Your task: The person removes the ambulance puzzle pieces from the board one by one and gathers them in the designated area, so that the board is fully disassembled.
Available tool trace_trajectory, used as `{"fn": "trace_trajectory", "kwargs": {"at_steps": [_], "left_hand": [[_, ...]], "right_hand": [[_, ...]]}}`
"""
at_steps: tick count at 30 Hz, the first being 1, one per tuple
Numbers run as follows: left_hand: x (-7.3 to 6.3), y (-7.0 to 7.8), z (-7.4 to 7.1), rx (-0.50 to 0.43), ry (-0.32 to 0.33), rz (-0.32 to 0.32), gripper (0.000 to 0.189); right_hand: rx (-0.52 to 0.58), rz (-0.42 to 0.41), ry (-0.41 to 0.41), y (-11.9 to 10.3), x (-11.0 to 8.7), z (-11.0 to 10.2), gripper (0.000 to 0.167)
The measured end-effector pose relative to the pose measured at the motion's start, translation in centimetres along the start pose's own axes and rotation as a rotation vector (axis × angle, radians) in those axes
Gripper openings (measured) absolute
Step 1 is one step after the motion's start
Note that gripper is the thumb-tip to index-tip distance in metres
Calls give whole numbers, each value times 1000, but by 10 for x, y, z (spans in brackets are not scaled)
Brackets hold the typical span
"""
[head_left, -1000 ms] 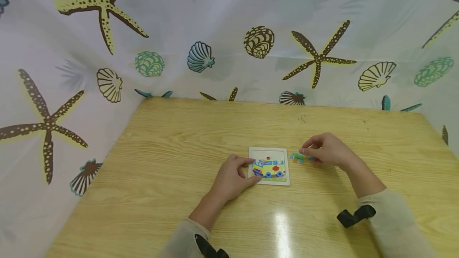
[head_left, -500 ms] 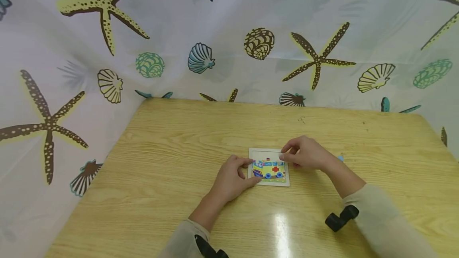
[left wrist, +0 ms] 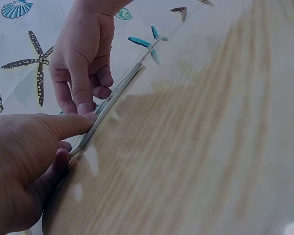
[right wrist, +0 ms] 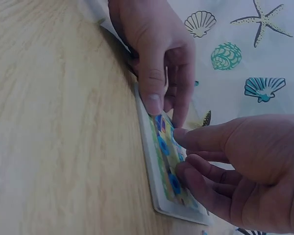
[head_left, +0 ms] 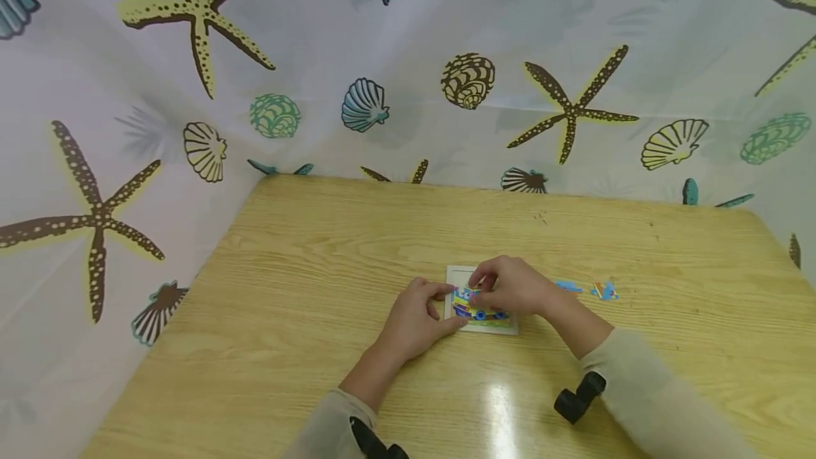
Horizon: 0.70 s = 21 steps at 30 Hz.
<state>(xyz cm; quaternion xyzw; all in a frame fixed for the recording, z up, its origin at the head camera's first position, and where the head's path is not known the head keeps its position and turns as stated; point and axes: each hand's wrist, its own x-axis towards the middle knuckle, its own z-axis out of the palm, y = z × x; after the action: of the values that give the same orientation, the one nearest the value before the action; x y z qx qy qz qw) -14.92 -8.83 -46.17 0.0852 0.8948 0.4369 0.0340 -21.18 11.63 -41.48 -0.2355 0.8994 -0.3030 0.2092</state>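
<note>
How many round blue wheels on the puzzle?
2, both in the white-framed square puzzle board: one blue wheel nearer the left hand, another blue wheel farther from it. The right hand covers part of the picture; more may be hidden.

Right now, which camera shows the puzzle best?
Right wrist: the puzzle is largest there, with its blue wheels showing, though the right hand covers part. The head view shows it from above but small, partly under that hand; the left wrist view, only a thin, slanted edge.
</note>
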Motion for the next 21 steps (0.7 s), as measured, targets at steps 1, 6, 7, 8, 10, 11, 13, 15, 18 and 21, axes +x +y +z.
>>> {"fn": "trace_trajectory", "kwargs": {"at_steps": [1,6,7,8,10,11,13,15,18,21], "left_hand": [[0,0,0,-1,-2,0,51],[0,1,1,5,-7,-3,51],[0,1,1,10,-5,-1,51],[0,1,1,15,-3,0,51],[0,1,1,23,-2,5,51],[0,1,0,25,-1,8,51],[0,2,0,22,0,14,52],[0,2,0,14,0,18,54],[0,1,0,7,2,15,58],[0,1,1,0,-2,2,61]], "right_hand": [[-3,4,-3,-1,1,2,26],[-3,23,-3,-4,1,7,26],[1,25,-1,-4,1,7,26],[4,25,2,-4,1,8,26],[18,31,6,-5,1,8,26],[24,33,7,-5,1,8,26],[35,38,8,-4,1,8,26],[41,41,7,-4,1,7,26],[49,45,17,-4,0,8,25],[75,42,38,-4,0,9,22]]}}
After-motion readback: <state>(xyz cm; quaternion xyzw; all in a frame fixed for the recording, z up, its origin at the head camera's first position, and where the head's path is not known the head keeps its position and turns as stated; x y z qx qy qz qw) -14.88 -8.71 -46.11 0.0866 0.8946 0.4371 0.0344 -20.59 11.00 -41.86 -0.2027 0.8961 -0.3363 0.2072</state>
